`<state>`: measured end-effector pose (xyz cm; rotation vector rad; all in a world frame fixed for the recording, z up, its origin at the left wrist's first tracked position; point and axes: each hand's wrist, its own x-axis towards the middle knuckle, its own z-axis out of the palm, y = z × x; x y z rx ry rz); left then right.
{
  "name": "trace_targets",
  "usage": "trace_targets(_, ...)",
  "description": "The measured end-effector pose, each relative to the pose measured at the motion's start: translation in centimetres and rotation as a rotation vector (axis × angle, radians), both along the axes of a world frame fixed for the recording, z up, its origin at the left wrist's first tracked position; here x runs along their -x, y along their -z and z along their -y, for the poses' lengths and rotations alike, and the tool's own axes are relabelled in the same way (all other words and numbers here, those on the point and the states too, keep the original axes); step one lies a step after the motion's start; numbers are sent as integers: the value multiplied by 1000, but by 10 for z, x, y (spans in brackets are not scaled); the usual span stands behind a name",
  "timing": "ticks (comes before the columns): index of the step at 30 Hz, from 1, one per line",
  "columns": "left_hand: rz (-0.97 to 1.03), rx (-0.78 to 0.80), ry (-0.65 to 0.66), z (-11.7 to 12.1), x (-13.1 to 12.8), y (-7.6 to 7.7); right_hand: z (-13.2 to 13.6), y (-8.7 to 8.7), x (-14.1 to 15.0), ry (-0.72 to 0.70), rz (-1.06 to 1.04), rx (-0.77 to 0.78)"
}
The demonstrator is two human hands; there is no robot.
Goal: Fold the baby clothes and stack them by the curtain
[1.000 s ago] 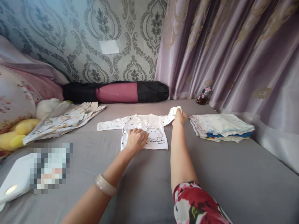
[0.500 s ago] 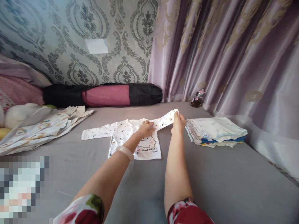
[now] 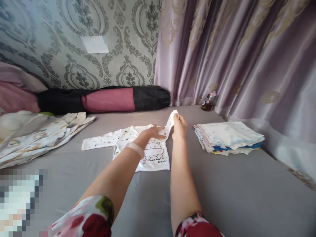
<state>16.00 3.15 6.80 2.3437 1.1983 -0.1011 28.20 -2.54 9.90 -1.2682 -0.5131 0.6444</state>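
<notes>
A small white baby shirt [image 3: 153, 154] with a cartoon print lies flat on the grey bed [image 3: 234, 184]. Its left sleeve [image 3: 98, 142] stretches out to the left. My left hand [image 3: 154, 132] lies flat with fingers stretched on the shirt's right shoulder. My right hand [image 3: 179, 124] pinches the end of the right sleeve [image 3: 171, 122], which is lifted off the bed and stands above the shoulder.
A stack of folded cloths [image 3: 228, 136] sits to the right of the shirt. A heap of unfolded patterned clothes [image 3: 41, 136] lies at the left. A black and pink roll bag [image 3: 106, 98] runs along the wall. A small bottle [image 3: 208, 102] stands by the curtain [image 3: 237, 56].
My right hand has carried the right sleeve up and leftward over the shirt. My left hand slid from the shirt's body up to its right shoulder.
</notes>
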Motion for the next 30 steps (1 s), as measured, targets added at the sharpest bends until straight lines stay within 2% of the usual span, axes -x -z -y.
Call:
trace_targets(3,163,-85,35,4,8,5,-4,2,12,-81,30,-34)
trace_targets(6,370,-261,-9,7,33,12,-8,5,22,-157,62,-32)
trace_targets(8,420,-353,-103,8,59,14,-11,8,29,-186,112,-17)
trace_targets(10,422,-380,-227,12,89,16,-13,12,37,-204,190,9)
trace_targets(14,498,-339,-487,25,134,25,-16,20,55,-277,361,88)
trace_targets(16,581,-308,-537,33,143,33,-16,24,65,-319,442,137)
trace_targets(19,644,-300,-501,42,143,43,-14,32,80,-361,563,216)
trace_targets(24,525,-431,-399,45,136,50,-11,53,98,-460,739,322)
trace_targets(30,420,-509,-289,45,138,53,-7,67,107,-507,854,293)
